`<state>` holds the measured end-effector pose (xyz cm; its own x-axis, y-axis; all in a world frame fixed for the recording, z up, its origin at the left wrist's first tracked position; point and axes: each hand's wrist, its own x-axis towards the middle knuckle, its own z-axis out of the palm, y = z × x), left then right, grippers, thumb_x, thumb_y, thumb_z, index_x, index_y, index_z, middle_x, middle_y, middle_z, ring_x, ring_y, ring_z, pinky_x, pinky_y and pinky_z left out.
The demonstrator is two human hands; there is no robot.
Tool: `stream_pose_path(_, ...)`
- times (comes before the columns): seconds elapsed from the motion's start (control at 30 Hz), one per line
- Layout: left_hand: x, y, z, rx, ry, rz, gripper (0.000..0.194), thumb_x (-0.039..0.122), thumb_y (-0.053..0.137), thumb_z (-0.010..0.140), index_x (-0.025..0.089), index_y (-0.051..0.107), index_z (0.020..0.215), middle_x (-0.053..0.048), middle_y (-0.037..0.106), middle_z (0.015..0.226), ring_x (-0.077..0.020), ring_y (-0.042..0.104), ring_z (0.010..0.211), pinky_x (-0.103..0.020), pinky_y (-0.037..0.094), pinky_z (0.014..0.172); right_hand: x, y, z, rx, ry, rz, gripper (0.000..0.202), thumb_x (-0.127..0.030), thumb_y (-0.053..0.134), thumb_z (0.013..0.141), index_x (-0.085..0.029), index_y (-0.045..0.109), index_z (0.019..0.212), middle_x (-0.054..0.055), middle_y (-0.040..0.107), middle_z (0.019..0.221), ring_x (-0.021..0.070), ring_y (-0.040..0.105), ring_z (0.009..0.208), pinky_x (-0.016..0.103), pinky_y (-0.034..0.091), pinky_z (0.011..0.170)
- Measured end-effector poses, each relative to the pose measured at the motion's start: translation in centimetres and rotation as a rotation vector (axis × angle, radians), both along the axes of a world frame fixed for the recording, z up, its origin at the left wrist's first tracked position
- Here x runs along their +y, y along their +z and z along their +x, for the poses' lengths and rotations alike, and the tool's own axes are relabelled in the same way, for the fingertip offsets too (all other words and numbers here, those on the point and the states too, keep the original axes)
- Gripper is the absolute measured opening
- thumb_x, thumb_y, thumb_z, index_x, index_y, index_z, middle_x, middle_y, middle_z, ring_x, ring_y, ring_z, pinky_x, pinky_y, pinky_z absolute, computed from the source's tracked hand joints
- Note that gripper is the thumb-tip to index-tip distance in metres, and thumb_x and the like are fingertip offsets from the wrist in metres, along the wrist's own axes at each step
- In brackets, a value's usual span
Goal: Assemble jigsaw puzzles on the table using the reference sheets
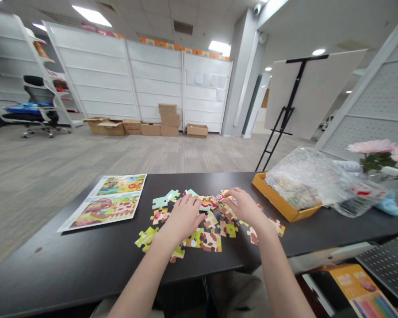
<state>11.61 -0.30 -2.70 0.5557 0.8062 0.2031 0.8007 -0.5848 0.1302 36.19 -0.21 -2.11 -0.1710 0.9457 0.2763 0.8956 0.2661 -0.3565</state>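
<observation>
Loose jigsaw puzzle pieces (212,241) lie in a spread on the black table, some brown-and-white, some green, some pale blue. My left hand (186,216) rests palm down over the middle of them, fingers stretched forward and covering several pieces. To its right, my right hand (244,205) has its fingers bent together at a red-and-white puzzle piece (220,198) at the far side of the spread. A printed picture sheet (111,201) with two farm and animal scenes lies flat to the left.
On the right of the table (96,260) sits a yellow box (285,207) heaped with clear plastic bags (301,172). Pink flowers (373,148) stand beyond it. Lower right is another yellow package (360,285). Cardboard boxes (170,119) and an easel (287,110) stand on the floor behind.
</observation>
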Motion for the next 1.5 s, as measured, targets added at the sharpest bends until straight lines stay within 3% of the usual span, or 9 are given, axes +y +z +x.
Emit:
stream_pose_path(0.1, 0.1, 0.5, -0.6, -0.009, -0.022, -0.01, 0.035, 0.037, 0.058, 0.098, 0.019, 0.06, 0.128, -0.014, 0.061, 0.138, -0.0347, 0.048, 0.136, -0.052, 0.042, 0.112, 2.1, 2.0, -0.9, -0.069, 0.037, -0.124, 0.019, -0.026, 0.069, 0.087, -0.02, 0.074, 0.104, 0.01, 0.071, 0.112, 0.0251, 0.066, 0.105, 0.035, 0.048, 0.095)
stream_pose_path(0.2, -0.2, 0.2, -1.1, -0.042, -0.029, -0.011, 0.035, 0.036, 0.056, 0.099, 0.018, 0.06, 0.129, -0.013, 0.06, 0.139, -0.0324, 0.049, 0.135, -0.051, 0.041, 0.113, 4.1, 3.0, -3.3, -0.143, 0.155, -0.299, 0.038, -0.033, 0.08, 0.075, -0.02, 0.074, 0.11, 0.008, 0.073, 0.112, 0.0253, 0.068, 0.103, 0.03, 0.05, 0.088)
stream_pose_path(0.33, -0.5, -0.8, -2.0, -0.082, -0.008, -0.007, 0.032, 0.031, 0.055, 0.098, 0.019, 0.06, 0.128, -0.012, 0.063, 0.135, -0.0298, 0.05, 0.133, -0.049, 0.041, 0.112, 6.1, 2.7, -6.7, -0.227, 0.205, -0.372, 0.048, -0.039, 0.084, 0.066, -0.022, 0.073, 0.11, 0.007, 0.075, 0.111, 0.0252, 0.069, 0.097, 0.027, 0.05, 0.076)
stream_pose_path(0.5, -0.8, -1.6, -2.3, -0.079, -0.011, -0.015, 0.028, 0.03, 0.057, 0.097, 0.018, 0.062, 0.122, -0.011, 0.064, 0.13, -0.0303, 0.051, 0.131, -0.049, 0.041, 0.112, 7.5, 1.6, -8.2, -0.3, 0.16, -0.412, 0.042, -0.027, 0.087, 0.055, -0.023, 0.074, 0.094, 0.006, 0.077, 0.097, 0.0231, 0.07, 0.082, 0.025, 0.044, 0.059)
stream_pose_path(0.67, -1.0, -1.8, -2.2, -0.096, -0.026, -0.001, 0.027, 0.031, 0.058, 0.096, 0.019, 0.062, 0.121, -0.01, 0.064, 0.13, -0.0304, 0.05, 0.132, -0.049, 0.041, 0.111, 7.7, 1.3, -7.9, -0.266, 0.177, -0.379, 0.033, -0.019, 0.078, 0.057, -0.021, 0.073, 0.089, 0.006, 0.076, 0.091, 0.0212, 0.068, 0.076, 0.025, 0.043, 0.057)
stream_pose_path(1.0, -1.7, -1.2, -2.6, -0.067, -0.015, -0.037, 0.026, 0.031, 0.057, 0.097, 0.018, 0.062, 0.12, -0.011, 0.065, 0.125, -0.0306, 0.052, 0.127, -0.049, 0.044, 0.108, 9.4, 1.9, -4.2, -0.103, 0.089, -0.244, 0.035, -0.029, 0.074, 0.067, -0.018, 0.071, 0.1, 0.008, 0.075, 0.096, 0.0211, 0.066, 0.083, 0.028, 0.046, 0.072)
stream_pose_path(1.1, -1.7, -1.2, -2.9, -0.067, -0.017, -0.041, 0.026, 0.031, 0.057, 0.097, 0.017, 0.062, 0.119, -0.01, 0.065, 0.123, -0.0303, 0.054, 0.125, -0.048, 0.045, 0.106, 10.9, 1.1, -3.5, -0.099, 0.032, -0.17, 0.034, -0.025, 0.073, 0.068, -0.017, 0.07, 0.1, 0.008, 0.075, 0.096, 0.021, 0.065, 0.084, 0.027, 0.045, 0.074)
stream_pose_path(1.27, -1.5, -1.0, -3.3, -0.063, -0.016, -0.055, 0.023, 0.031, 0.057, 0.098, 0.018, 0.063, 0.116, -0.01, 0.065, 0.122, -0.0305, 0.054, 0.124, -0.048, 0.044, 0.106, 12.8, -0.8, -3.8, -0.125, 0.021, -0.19, 0.036, -0.022, 0.075, 0.065, -0.017, 0.07, 0.1, 0.008, 0.075, 0.1, 0.0216, 0.066, 0.089, 0.026, 0.046, 0.075)
stream_pose_path(1.5, -1.7, -0.7, -3.5, -0.099, -0.023, -0.074, 0.025, 0.028, 0.055, 0.098, 0.02, 0.062, 0.12, -0.009, 0.065, 0.122, -0.0288, 0.054, 0.124, -0.045, 0.044, 0.105, 12.6, -1.6, -3.4, -0.077, 0.028, -0.207, 0.034, -0.026, 0.078, 0.069, -0.018, 0.073, 0.102, 0.007, 0.077, 0.099, 0.0215, 0.069, 0.089, 0.026, 0.049, 0.078)
